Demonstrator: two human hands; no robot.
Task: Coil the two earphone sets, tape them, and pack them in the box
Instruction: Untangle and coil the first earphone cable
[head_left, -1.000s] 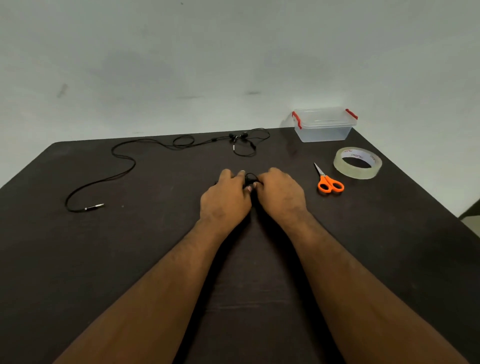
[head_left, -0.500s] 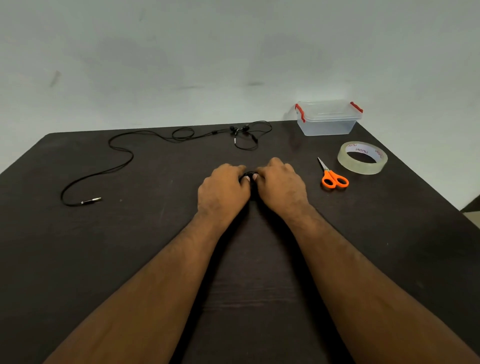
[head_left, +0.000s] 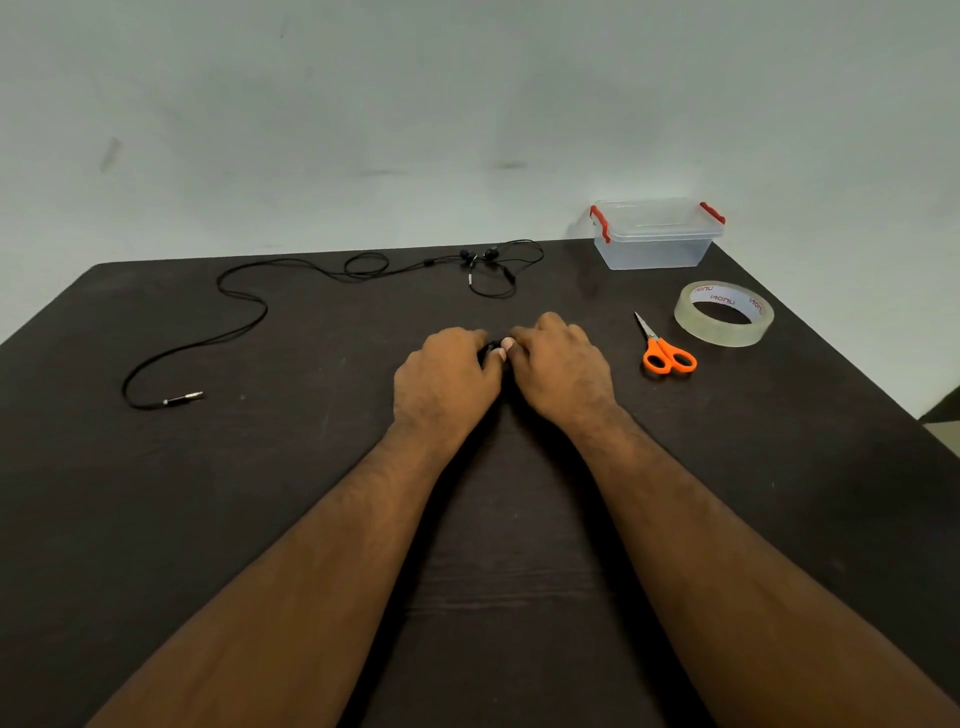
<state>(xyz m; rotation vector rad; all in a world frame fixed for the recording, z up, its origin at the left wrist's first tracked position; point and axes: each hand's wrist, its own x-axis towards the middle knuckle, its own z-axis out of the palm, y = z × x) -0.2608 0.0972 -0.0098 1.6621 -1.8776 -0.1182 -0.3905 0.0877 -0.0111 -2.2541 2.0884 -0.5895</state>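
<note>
My left hand (head_left: 445, 376) and my right hand (head_left: 561, 366) meet at the middle of the dark table, fingers curled round a small black coiled earphone set (head_left: 491, 347), of which only a sliver shows between the fingertips. A second black earphone set (head_left: 249, 306) lies uncoiled at the far left, its plug near the left edge and its buds at the back centre. A clear plastic box (head_left: 655, 248) with red clips and its lid on stands at the back right. A roll of clear tape (head_left: 723, 314) lies in front of the box.
Orange-handled scissors (head_left: 666, 354) lie just right of my right hand, blades pointing away. The dark table (head_left: 311, 493) ends at a pale wall behind and drops off at the right edge near the tape.
Both hands have closed in tighter over the coiled set, hiding more of it. The view has shifted slightly; nothing else on the table moved.
</note>
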